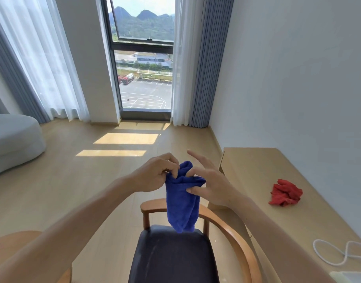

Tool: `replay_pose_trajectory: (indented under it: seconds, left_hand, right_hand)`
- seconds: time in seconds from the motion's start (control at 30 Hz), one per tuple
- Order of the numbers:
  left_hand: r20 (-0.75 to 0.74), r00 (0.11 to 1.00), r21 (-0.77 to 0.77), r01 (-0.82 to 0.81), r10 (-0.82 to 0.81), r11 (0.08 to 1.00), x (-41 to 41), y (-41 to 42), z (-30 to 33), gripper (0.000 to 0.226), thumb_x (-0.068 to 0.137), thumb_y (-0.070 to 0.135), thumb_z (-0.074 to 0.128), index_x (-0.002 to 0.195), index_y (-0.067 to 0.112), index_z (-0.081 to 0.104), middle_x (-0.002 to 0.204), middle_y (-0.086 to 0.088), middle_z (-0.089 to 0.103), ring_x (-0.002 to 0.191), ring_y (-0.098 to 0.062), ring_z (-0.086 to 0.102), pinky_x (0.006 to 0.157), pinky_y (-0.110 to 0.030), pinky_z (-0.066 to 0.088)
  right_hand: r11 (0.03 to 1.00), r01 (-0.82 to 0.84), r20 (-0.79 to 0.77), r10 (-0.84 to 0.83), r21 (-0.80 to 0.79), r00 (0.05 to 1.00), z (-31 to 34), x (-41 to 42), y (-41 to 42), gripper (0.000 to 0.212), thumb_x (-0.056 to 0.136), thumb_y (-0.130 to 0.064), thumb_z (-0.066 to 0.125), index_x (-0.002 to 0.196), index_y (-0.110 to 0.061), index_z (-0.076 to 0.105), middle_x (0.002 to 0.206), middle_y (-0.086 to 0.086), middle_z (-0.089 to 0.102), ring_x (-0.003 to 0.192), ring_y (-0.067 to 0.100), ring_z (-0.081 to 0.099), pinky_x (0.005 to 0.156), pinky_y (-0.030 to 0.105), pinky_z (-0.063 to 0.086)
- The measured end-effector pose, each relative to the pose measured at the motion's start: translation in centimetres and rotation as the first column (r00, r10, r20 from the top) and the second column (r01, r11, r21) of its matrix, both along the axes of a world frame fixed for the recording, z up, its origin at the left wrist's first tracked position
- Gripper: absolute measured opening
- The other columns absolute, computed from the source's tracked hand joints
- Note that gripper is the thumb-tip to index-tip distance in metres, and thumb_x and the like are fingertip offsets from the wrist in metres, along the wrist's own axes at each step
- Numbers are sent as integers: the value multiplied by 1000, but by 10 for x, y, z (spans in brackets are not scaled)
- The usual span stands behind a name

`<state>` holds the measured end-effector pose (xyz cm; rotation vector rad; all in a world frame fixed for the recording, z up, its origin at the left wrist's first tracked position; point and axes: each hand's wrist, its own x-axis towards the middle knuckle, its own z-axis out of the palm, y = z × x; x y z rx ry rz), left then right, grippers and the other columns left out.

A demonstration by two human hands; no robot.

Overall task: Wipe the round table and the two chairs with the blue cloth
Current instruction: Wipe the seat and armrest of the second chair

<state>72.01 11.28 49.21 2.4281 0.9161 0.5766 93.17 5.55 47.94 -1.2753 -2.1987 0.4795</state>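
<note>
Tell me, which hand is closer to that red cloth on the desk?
The right hand. It pinches the blue cloth on the side toward the desk, where the red cloth lies. The left hand grips the blue cloth's far side.

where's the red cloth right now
In the head view the red cloth lies crumpled on the light wooden desk along the right wall, to the right of both hands and the blue cloth.
</note>
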Motion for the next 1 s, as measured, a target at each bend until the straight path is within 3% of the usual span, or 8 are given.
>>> replay_pose_trajectory:
  seconds: [0.1, 0.2, 0.37, 0.47, 0.6, 0.73, 0.9, 1.0]
  left_hand:
    - [-70, 995, -60, 67, -71, 996, 3, 3, 6, 53, 82, -20, 39, 67, 28, 55, 98, 12, 54, 88, -2, 53, 75, -11, 44]
    - [-63, 997, -114, 40, -47, 993, 4, 2, 2, 54, 85, -18, 36, 72, 29, 58, 93, 13, 56, 87, -5, 56, 75, -15, 45]
    - [297, 937, -526, 3, 181, 850, 2, -11, -19, 49, 77, 6, 56, 118, 32, 50, 113, 4, 61, 97, -13, 64, 80, -25, 53]
    - [275, 953, -625, 74, 130, 777, -2, -16, -37, 61, 77, 32, 68, 131, 36, 39, 122, 3, 61, 106, -10, 63, 92, -30, 52]
    - [213, 969, -632, 41, 122, 774, 7, -26, -59, 67, 72, 28, 82, 124, 33, 40, 125, 5, 55, 107, -13, 62, 86, -32, 56]
    - [146, 974, -606, -49, 172, 794, 15, -30, -67, 49, 72, 24, 72, 113, 30, 45, 110, 3, 60, 93, -14, 64, 75, -26, 57]
    - [27, 995, -567, -60, 91, 822, 5, -22, -50, 15, 69, 25, 59, 82, 34, 59, 76, 12, 63, 67, -5, 59, 60, -15, 47]
    - [-66, 997, -566, 3, -49, 824, 5, -18, -41, 14, 71, 25, 60, 81, 33, 62, 77, 10, 65, 68, -5, 61, 61, -15, 48]
  right_hand:
    - [995, -92, 4, 93, -46, 996, 4, 0, -1, 14, 87, -12, 67, 101, -15, 64, 148, -10, 38, 135, 12, 37, 109, 29, 35]
    - [993, -90, 14, 91, -80, 996, 4, -2, -4, 15, 91, -9, 61, 106, -10, 63, 118, -3, 61, 102, 15, 56, 89, 27, 48]
    - [998, 17, -121, -25, -60, 992, 5, 3, -8, 13, 92, -2, 59, 105, -5, 61, 94, 2, 63, 86, 14, 58, 75, 12, 44]
    - [994, 36, -196, -55, -99, 979, 6, 8, -8, 15, 91, -2, 62, 102, -11, 58, 92, -2, 63, 84, 6, 58, 74, 12, 45]
    - [976, 114, -366, -175, -183, 914, 0, 12, -6, 22, 92, -6, 62, 112, -12, 55, 104, 1, 64, 95, 13, 60, 79, 16, 49]
    - [954, 185, -455, -276, -235, 847, -12, 19, -6, 32, 95, -14, 58, 125, -22, 49, 108, -5, 62, 97, 5, 59, 78, 13, 49]
    - [885, 101, -343, -278, -454, 897, -30, 47, -6, 48, 93, -26, 63, 125, -53, 39, 116, -7, 55, 99, 12, 63, 79, 22, 55]
    - [864, 52, -140, -140, -501, 980, -36, 57, -7, 71, 80, -34, 71, 130, -60, 28, 135, -16, 42, 106, 6, 57, 82, 20, 54]
